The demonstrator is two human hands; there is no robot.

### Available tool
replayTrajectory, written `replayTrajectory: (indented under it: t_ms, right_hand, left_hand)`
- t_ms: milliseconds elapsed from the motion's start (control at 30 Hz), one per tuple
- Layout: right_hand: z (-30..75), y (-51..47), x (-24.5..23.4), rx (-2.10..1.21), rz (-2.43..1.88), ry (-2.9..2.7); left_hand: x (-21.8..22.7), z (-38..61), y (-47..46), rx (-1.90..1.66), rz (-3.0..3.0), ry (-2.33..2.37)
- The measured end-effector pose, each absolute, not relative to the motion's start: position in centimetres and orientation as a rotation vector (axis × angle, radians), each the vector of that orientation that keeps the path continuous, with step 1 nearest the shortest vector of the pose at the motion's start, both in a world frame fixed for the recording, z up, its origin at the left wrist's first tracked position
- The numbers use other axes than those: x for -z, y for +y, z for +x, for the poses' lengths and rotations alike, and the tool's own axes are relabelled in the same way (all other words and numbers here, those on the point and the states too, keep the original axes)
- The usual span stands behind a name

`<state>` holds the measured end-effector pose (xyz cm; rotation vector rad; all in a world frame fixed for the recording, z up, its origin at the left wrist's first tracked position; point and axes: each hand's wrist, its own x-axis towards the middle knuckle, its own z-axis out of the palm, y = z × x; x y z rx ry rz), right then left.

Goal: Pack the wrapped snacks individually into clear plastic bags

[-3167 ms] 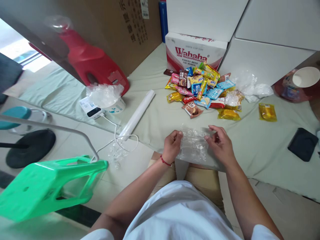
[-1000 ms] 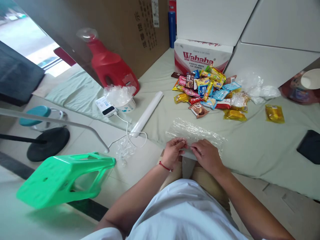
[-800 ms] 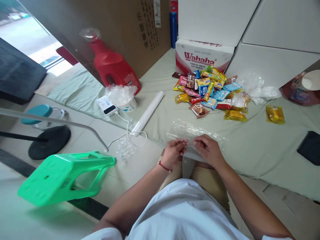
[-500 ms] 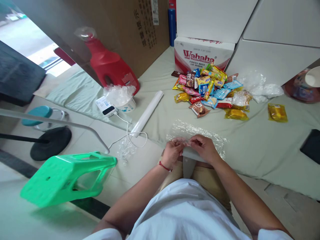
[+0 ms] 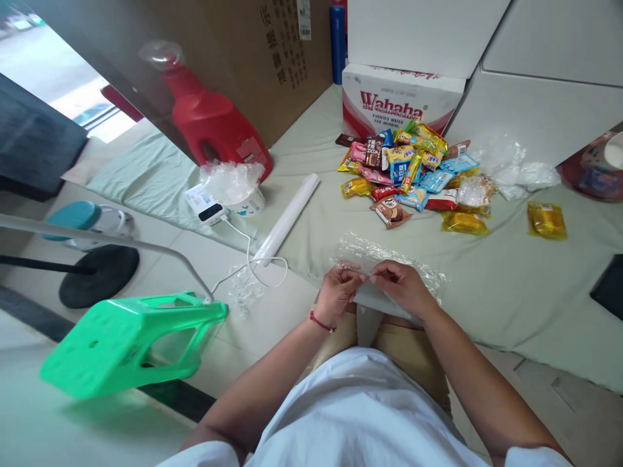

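Observation:
A clear, crinkled plastic bag (image 5: 384,250) spreads out at the near edge of the cloth-covered surface, above my lap. My left hand (image 5: 339,285), with a red string bracelet at the wrist, pinches the edge of this film between thumb and fingers. Close beside it, my right hand (image 5: 396,282) also has its fingertips pinched on the film. The two sets of fingertips almost meet. Beyond the bag lies a pile of wrapped snacks (image 5: 403,165) in many colours.
Behind the snacks stands a Wahaha carton (image 5: 402,100). Yellow packets (image 5: 547,220) lie to the right, near a dark phone-like object (image 5: 608,285). Leftward are a white roll (image 5: 287,220), a power bank (image 5: 213,214) with its cable, a red jug (image 5: 217,123) and a green stool (image 5: 131,344).
My right hand has shifted slightly right, so a small gap shows between the fingertips. The view has tilted a little; the snacks stay in place.

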<state>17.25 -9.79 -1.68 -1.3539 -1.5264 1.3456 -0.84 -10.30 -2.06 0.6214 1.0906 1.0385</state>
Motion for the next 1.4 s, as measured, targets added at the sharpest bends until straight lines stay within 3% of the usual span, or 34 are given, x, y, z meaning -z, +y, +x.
replayTrajectory:
  t_ms: [467,967,1400]
  right_hand:
    - [16.6,-10.2,1.2,-1.276,-1.394,-1.533]
    - [16.9,-9.4,-0.5,-1.653,-1.212,-0.883]
    - [27.5,-7.4,0.8,-1.34,-1.392,-0.663]
  left_hand:
    - [1.8,-1.1,-10.5,-0.982,0.584,1.145]
    - [1.1,-0.3,-9.7,-0.995,0.671,1.075]
    - [1.2,-5.3,-2.6,-0.859,0.78,1.207]
